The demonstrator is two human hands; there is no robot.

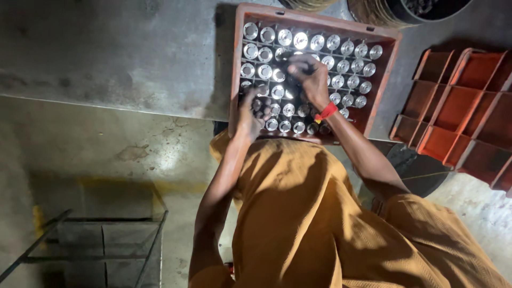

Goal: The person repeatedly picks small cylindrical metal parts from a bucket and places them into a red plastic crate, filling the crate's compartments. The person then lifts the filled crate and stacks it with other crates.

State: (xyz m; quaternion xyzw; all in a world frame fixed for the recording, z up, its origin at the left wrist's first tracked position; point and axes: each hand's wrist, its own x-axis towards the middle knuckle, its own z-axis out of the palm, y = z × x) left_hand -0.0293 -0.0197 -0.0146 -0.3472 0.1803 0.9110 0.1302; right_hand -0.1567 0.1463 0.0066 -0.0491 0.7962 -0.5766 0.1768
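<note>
A red-orange plastic crate (237,64) sits on a grey concrete surface, filled with several bottles (341,66) whose shiny metal caps face up. My right hand (310,76), with a red band at the wrist, is closed around a bottle top near the crate's middle. My left hand (249,111) is down in the crate's near left part, its fingers curled around a bottle there. Both bare arms reach out from my mustard-orange garment (298,213). Shadow hides the bottles under both hands.
Empty red-orange divided crates (458,106) lie to the right. Dark round containers (405,10) stand beyond the crate. A dark metal frame (101,240) stands at the lower left on the concrete floor. A concrete ledge edge (106,104) runs across the left.
</note>
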